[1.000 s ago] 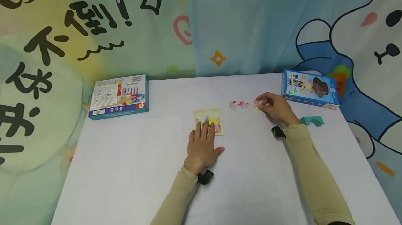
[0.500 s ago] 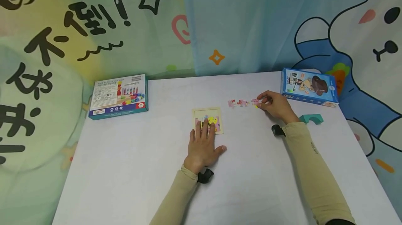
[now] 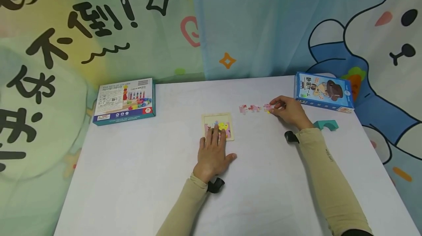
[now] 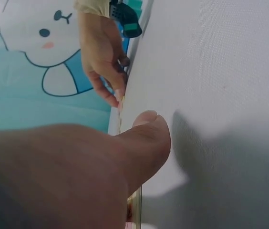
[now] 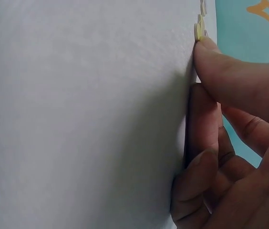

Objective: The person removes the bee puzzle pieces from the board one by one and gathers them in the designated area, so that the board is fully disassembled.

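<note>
My left hand lies palm down with straight, slightly spread fingers. Its fingertips rest on a small wooden puzzle board, covering the lower part of a pink and yellow picture. To the right, my right hand pinches a pink and yellow jigsaw piece between thumb and forefinger, low at the tabletop. In the right wrist view, the thumb tip meets the yellow edge of this jigsaw piece, and the other fingers are curled. Two more pink jigsaw pieces lie to its left, in a row.
A blue game box stands beyond my right hand at the table's back right. Beside my right wrist sits a green arch-shaped block. Another game box lies at the back left. A printed curtain hangs behind the white table.
Both hands hold nearly the same places. The view has shifted slightly.
</note>
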Tool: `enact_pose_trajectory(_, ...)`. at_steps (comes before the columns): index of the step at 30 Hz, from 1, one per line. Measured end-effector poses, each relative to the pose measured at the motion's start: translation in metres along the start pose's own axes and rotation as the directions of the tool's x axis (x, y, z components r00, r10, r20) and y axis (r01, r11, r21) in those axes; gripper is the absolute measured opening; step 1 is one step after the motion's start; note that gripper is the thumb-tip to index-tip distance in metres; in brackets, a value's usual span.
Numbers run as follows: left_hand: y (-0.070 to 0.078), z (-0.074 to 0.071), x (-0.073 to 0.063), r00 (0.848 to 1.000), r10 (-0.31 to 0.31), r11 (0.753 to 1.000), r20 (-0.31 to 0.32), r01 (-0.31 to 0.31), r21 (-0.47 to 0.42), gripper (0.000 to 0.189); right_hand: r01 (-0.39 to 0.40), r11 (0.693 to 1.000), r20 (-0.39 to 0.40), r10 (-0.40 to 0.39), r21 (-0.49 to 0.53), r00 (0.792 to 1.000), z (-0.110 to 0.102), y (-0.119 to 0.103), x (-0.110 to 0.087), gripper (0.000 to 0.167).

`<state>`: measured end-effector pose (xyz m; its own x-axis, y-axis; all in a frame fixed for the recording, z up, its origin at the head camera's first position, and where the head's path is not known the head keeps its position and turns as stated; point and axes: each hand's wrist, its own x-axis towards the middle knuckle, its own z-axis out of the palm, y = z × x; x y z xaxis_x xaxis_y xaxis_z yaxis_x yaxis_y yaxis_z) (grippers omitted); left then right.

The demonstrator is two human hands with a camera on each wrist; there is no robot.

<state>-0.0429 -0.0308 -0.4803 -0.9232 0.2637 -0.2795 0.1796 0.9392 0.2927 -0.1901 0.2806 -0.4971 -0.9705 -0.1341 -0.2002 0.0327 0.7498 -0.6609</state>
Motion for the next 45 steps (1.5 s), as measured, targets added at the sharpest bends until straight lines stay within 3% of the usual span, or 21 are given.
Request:
enact_pose_trajectory(13,0.001,0.001,-0.003,0.999,0.012,0.999,-0.035,-0.011,0.037,0.089,-0.007,1.0,-0.012,0.007,-0.004,1.0,0.001,0.0,-0.001,0.031)
enact_pose_trajectory(24,-0.001,0.007,0.0,0.999,0.008,0.999,-0.046,-0.01,-0.03,0.09,-0.022,1.0,-0.017,0.022,-0.013,1.0,0.001,0.004,0.003,0.031)
enact_pose_trajectory(34,0.001,0.012,-0.002,0.999,0.002,1.0,-0.045,-0.002,0.012,0.094,-0.049,0.999,0.002,0.049,-0.012,0.999,0.002,0.004,-0.001,0.035)
enact_pose_trajectory(45,0.003,0.013,-0.004,0.998,-0.011,1.0,-0.056,0.01,-0.012,0.095,-0.048,0.998,-0.005,0.048,0.042,0.999,0.001,0.0,-0.004,0.042)
